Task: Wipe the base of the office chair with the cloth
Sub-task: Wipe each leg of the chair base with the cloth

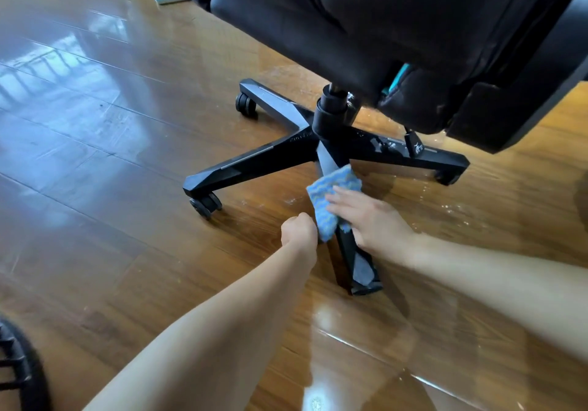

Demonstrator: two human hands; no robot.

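**Mid-wipe on the near leg of the chair base**

Now the blue cloth (332, 200) lies draped over the near leg of the black star base (331, 143), partway between the central column (332, 108) and the leg's tip; the right hand (372, 220) rests flat and open on top of it, fingers spread, pressing it down; the left hand (299, 229) is curled closed just beside the leg, seemingly pinching the cloth's lower edge, though the grip itself is hidden. To wipe well, I judge, long strokes from column to tip with even pressure, wrapping the cloth round the leg's sides; the far right leg (413, 153) shows pale specks still to clean; crumbs also dot the wooden floor (127, 188).
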